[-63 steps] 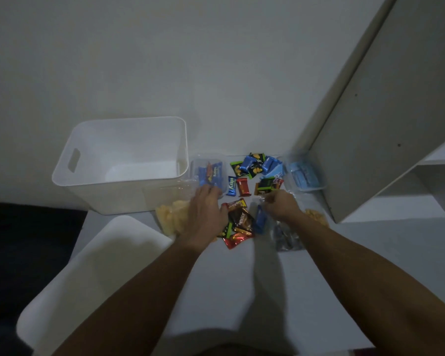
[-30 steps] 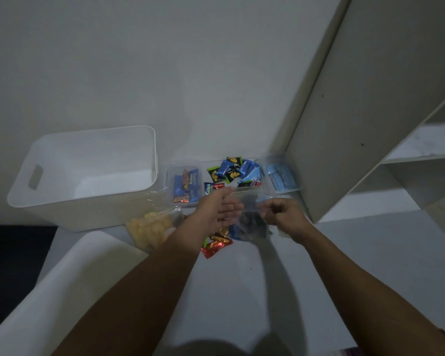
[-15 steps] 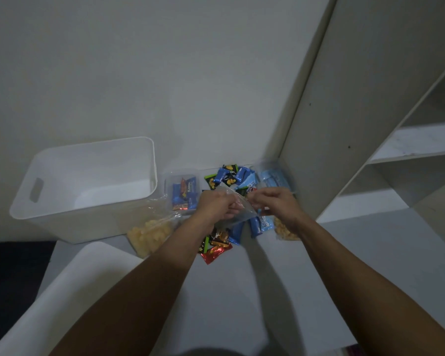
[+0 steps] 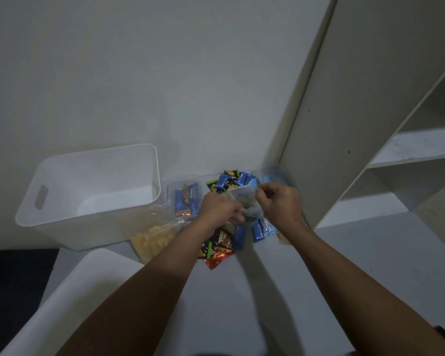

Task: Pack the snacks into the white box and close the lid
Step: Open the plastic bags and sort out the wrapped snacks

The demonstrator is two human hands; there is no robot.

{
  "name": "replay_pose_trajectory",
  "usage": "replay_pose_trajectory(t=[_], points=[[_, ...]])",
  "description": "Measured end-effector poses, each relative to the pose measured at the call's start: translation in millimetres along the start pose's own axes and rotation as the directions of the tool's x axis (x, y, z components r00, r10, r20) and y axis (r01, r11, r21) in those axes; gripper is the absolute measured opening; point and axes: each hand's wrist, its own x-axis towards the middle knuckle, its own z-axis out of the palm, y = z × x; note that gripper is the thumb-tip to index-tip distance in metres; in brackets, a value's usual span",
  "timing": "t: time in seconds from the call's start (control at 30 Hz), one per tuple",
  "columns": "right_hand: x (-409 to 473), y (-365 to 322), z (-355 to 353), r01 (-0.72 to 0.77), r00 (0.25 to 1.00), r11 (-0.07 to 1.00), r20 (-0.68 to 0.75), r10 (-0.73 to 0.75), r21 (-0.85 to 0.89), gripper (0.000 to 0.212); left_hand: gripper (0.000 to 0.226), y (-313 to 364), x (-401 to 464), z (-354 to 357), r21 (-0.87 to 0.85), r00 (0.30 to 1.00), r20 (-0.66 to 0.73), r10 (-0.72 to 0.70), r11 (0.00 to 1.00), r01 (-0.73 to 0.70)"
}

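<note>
Both hands gripped one small clear plastic bag with dark contents (image 4: 244,201), held up above the snack pile: the left hand (image 4: 217,210) had its fingers curled round the bag's lower left side, and the right hand (image 4: 278,201) pinched the bag's top right edge between thumb and fingers. What lay inside the bag was too dim to tell.

And from big to small, what a spread it was! A tall pale cabinet with open shelves (image 4: 370,124) stood at the right against the plain wall. The flat white lid (image 4: 70,291) lay at the lower left, off the box. The white plastic box with a handle slot (image 4: 88,194) sat open against the wall at the left, nothing showing inside it. Just beside its front right corner rested a clear bag of pale yellow puffed snacks (image 4: 152,240), touching the box wall. Next over, a clear tub of blue and orange wrapped bars (image 4: 185,199) stood between the box and the hands. Behind the hands lay a heap of blue, green and black snack packets (image 4: 229,179), with a clear tub of light blue packets (image 4: 271,178) tucked by the cabinet. Below the hands sat blue sachets (image 4: 257,231), a brown Nextar packet (image 4: 222,240) and a small red foil packet (image 4: 216,259), all out on the white surface (image 4: 267,291).
</note>
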Motion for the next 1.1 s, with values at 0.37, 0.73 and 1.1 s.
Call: replay_pose_trajectory(t=[0.37, 0.73, 1.1], points=[[9, -6, -13, -0.064, 0.973, 0.995, 0.228, 0.043, 0.083, 0.015, 0.036, 1, 6, -13, -0.010, 0.916, -0.297, 0.271, 0.958, -0.287], [19, -16, -25, -0.118, 0.949, 0.968, 0.313, 0.045, 0.220, 0.017, 0.005, 8, 14, -17, 0.163, 0.877, -0.301, 0.374, 0.927, -0.339], [24, -23, -19, -0.013, 0.980, 0.997, 0.197, -0.001, 0.070, 0.003, 0.011, 17, 14, -22, 0.087, 0.882, -0.152, 0.447, 0.895, -0.438]])
